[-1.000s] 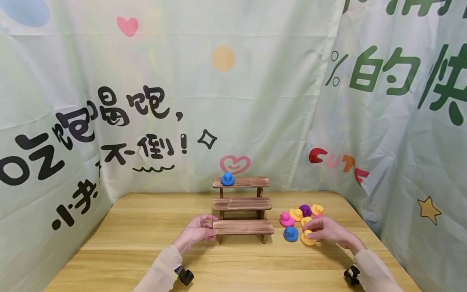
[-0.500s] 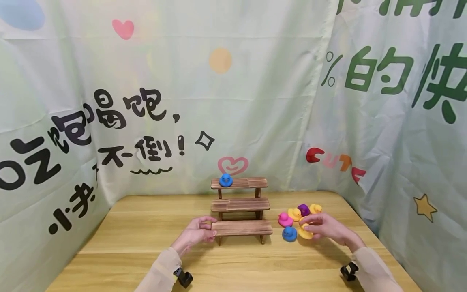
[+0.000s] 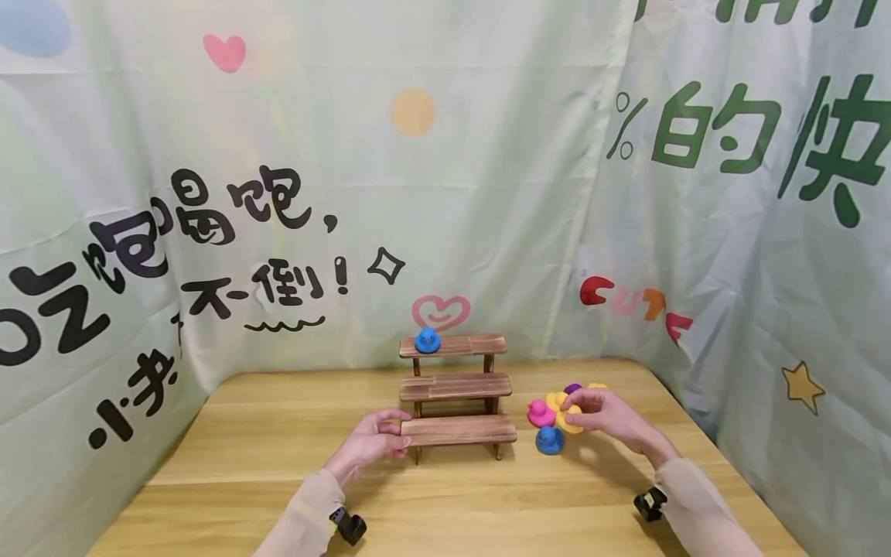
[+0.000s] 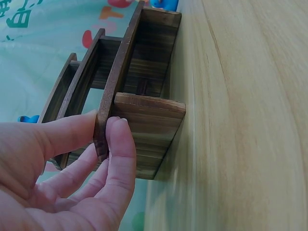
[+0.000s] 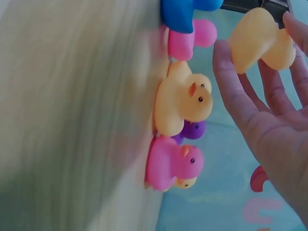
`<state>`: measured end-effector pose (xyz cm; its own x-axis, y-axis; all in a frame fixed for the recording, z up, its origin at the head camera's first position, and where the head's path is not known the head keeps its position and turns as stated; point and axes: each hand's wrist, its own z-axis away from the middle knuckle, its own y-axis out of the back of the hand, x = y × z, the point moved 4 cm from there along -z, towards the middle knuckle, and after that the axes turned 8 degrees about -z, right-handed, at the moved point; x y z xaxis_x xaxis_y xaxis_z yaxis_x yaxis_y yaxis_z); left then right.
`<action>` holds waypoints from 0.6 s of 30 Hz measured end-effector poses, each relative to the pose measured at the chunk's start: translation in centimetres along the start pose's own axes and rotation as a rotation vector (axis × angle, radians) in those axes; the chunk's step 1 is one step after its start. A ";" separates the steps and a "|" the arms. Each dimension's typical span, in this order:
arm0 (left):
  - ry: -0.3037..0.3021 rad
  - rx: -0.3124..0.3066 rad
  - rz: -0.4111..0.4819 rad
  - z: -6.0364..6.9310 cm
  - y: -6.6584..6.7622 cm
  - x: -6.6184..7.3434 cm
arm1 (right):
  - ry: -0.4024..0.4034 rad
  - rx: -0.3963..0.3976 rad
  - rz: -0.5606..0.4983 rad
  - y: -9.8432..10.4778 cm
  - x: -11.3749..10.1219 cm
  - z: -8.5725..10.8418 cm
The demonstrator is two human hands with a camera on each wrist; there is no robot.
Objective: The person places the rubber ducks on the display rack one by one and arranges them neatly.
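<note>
My left hand (image 3: 369, 444) pinches the left end of the lowest board of a three-tier wooden stand (image 3: 459, 428); the left wrist view shows thumb and fingers on either side of the board (image 4: 111, 91). A blue rubber duck (image 3: 428, 341) sits on the top tier, towards its left. To the right of the stand, my right hand (image 3: 612, 421) holds a yellow rubber duck (image 5: 255, 41) between thumb and fingers, raised off the table. Below it lie a blue duck (image 3: 549, 440), a pink duck (image 3: 540, 413) and several others, partly hidden by the hand.
The light wooden table (image 3: 445, 510) carries the stand and the ducks. Behind it and at both sides hangs a pale printed cloth (image 3: 487, 193). In the right wrist view, a yellow duck (image 5: 180, 101), another pink duck (image 5: 173, 163) and a purple duck (image 5: 194, 130) stand close together.
My right hand has taken hold of the yellow duck, lifted it off the table and shifted slightly left with it. The left hand stays on the stand. The head view has shifted slightly.
</note>
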<state>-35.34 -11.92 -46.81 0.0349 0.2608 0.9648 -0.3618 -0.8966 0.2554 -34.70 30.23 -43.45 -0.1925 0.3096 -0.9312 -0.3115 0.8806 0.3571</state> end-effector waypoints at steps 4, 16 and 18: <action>-0.009 -0.004 -0.005 -0.1 0.0 0.1 | 0.021 0.010 0.008 -0.3 -0.7 -0.5; 0.005 0.005 -0.007 0.2 0.0 0.0 | 0.055 0.005 -0.044 -2.9 -3.0 -2.4; 0.001 0.003 -0.006 0.1 0.0 0.2 | 0.072 0.009 -0.049 -3.2 -3.5 -2.8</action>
<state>-35.25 -11.91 -46.60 0.0360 0.2665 0.9631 -0.3589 -0.8960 0.2614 -35.61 25.29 -41.12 -0.2435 0.2397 -0.9398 -0.3140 0.8973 0.3102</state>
